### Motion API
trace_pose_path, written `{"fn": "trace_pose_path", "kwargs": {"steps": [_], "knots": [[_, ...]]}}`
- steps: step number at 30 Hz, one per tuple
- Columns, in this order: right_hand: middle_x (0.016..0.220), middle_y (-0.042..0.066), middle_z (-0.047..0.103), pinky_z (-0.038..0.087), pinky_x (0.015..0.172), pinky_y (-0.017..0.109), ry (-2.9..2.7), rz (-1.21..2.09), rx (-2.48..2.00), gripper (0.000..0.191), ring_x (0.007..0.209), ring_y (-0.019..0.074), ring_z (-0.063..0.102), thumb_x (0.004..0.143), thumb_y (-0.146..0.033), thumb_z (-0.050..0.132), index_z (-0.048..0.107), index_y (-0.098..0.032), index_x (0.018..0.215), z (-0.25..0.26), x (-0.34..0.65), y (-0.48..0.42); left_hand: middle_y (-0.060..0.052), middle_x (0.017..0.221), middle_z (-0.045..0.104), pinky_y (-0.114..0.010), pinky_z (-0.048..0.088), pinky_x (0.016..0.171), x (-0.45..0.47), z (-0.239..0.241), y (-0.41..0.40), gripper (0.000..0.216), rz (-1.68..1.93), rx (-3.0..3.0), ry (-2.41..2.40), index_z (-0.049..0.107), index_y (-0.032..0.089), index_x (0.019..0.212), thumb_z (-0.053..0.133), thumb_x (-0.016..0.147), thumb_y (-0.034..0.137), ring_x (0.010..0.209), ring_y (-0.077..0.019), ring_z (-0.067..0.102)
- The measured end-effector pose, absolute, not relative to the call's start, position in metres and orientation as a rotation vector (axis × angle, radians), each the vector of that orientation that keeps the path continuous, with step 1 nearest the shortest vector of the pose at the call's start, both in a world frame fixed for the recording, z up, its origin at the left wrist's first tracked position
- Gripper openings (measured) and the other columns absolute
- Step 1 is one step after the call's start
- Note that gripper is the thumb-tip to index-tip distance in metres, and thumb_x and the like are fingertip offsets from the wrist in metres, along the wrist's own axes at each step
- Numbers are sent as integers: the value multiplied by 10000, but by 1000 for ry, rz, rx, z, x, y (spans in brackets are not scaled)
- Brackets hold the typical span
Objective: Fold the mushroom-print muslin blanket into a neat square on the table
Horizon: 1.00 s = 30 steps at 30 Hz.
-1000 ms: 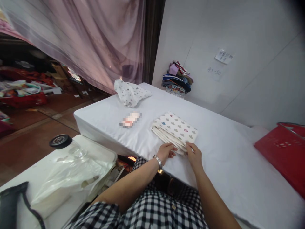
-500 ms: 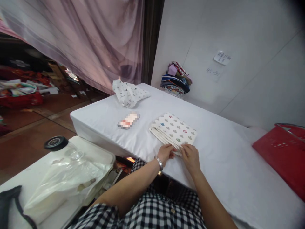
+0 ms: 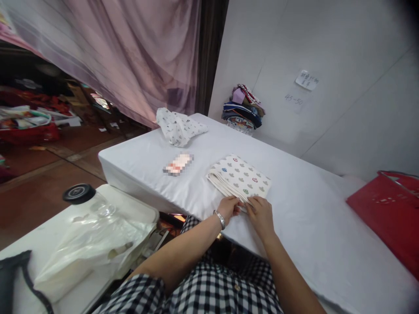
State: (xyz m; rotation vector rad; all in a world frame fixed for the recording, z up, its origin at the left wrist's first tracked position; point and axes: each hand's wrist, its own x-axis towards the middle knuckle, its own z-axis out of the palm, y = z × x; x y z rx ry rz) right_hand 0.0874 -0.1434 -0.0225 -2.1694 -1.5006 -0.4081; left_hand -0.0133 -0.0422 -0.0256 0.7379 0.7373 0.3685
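Observation:
A folded white cloth [image 3: 240, 174] printed with grey shapes and a few red, blue and green ones lies in several layers on the white-covered table [image 3: 301, 218]. My left hand [image 3: 230, 207], with a silver bracelet at the wrist, pinches the near edge of the cloth. Close beside it, my right hand [image 3: 261, 213] grips the same edge near the corner, thumb and fingers pressed on the fabric. My fingertips partly hide that corner.
A crumpled patterned cloth [image 3: 180, 127] and a blurred-out flat item [image 3: 178, 164] lie on the table's left part. Folded clothes [image 3: 242, 109] are stacked by the wall. A red bag [image 3: 386, 209] stands at right. A side table at left bears a black-lidded jar [image 3: 78, 193] and plastic bag [image 3: 88, 248].
The view has shifted very slightly. Both hands stay on the near edge of the folded cloth, with hardly any movement of the fingers.

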Motion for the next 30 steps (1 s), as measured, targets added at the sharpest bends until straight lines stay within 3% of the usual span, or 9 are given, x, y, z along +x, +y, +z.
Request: {"fn": "trace_pose_path", "kwargs": {"steps": [9, 19, 24, 30], "knots": [[818, 49, 580, 382, 735, 306, -1356, -192, -2082, 190, 804, 176, 502, 856, -280, 415, 573, -183, 811, -21, 96, -137, 0, 619, 607, -179, 353, 430, -16, -25, -43, 82, 351, 725, 726, 528, 133, 706, 533, 760, 194, 405, -48, 480], [825, 52, 564, 372, 730, 316, -1431, -249, -2126, 165, 800, 183, 482, 858, -254, 408, 555, -187, 825, -19, 92, -137, 1, 643, 598, -180, 381, 452, -16, -23, -41, 106, 328, 804, 734, 512, 134, 702, 490, 783, 199, 417, -39, 480], [835, 48, 557, 392, 744, 308, -1332, -195, -2051, 172, 816, 177, 490, 869, -281, 400, 542, -187, 842, -20, 95, -136, 27, 535, 545, -191, 335, 394, -17, -24, -42, 144, 361, 1001, 816, 566, 131, 719, 543, 765, 266, 358, -54, 442], [814, 37, 554, 395, 742, 311, -1284, -164, -2020, 187, 804, 173, 492, 867, -310, 400, 536, -196, 809, -21, 96, -136, 53, 484, 528, -188, 320, 393, -13, -27, -20, 112, 488, 1272, 913, 616, 146, 804, 549, 766, 228, 329, -48, 402]]}}
